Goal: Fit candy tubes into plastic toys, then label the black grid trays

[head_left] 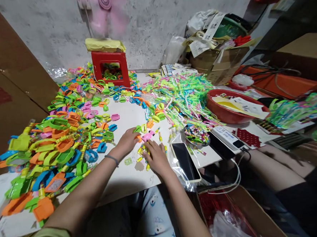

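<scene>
On the white table [130, 177], the left hand [127, 142] pinches a pink plastic piece [146, 136] at its 3 o'clock, while the right hand [157, 157], fingers curled narrow, should press small yellow pieces [142, 150] gently, at its 10 o'clock.

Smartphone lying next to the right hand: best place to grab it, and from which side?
Take the smartphone by its two long edges, coming from above. It lies flat, screen up, on clear plastic wrap at the table's near edge, so only the thin sides offer purchase. Its near end seems to reach the edge, so a thumb might slip under there. The right hand is closest.
</scene>
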Motion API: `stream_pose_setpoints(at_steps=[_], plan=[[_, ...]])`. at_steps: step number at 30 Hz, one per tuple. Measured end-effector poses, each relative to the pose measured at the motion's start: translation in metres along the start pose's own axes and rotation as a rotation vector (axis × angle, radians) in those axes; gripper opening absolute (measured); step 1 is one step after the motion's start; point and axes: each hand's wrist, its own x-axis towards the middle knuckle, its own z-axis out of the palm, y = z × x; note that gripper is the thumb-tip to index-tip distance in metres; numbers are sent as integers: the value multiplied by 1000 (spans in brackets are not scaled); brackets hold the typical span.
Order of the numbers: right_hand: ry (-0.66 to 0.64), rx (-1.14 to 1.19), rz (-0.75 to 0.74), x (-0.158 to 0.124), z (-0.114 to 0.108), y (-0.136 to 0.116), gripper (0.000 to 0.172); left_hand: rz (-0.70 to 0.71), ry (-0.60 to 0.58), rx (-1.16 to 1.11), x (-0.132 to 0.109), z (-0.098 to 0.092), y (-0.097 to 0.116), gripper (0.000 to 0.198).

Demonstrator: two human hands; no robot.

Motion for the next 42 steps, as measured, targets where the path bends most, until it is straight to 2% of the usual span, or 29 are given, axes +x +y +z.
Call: stream_pose_setpoints(at_steps=[4,9,12,14,16,18,21,23,27,30,34,39,42], plan=[[82,-40,57,-20,-20,-5,34,14,7,-54,-1,-3,-1,13],[28,-83,31,-32,-21,-22,22,-30,86,-154,-32,-16,14,17],[29,-103,73,-23,-11,-29,23,-164,129,-400,-60,-21,25,17],[58,-73,102,-16,-5,-32,18,-270,166,-660,-77,-25,32,26],[131,67,129,-14,-2,-36,10,-338,188,-882,-93,-29,40,40],[212,350,139,-18,-4,-41,12,-388,194,-998,-106,-35,48,48],[233,771,94,-35,-15,-56,22,-431,204,-977,-122,-44,61,48],[222,848,32,-49,-26,-68,21,-438,192,-924,-131,-49,70,47],[273,744,-82,-66,-41,-89,17,-411,185,-805,-144,-58,84,43],[366,681,-80,-71,-46,-97,16,-324,191,-682,-153,-61,91,40],[383,627,-110,-74,-49,-100,15,-235,194,-600,-160,-62,95,38],[489,527,-147,-79,-53,-103,14,-221,194,-580,-164,-63,98,38],[498,471,-178,-81,-57,-106,15,-241,192,-586,-165,-64,101,40]])
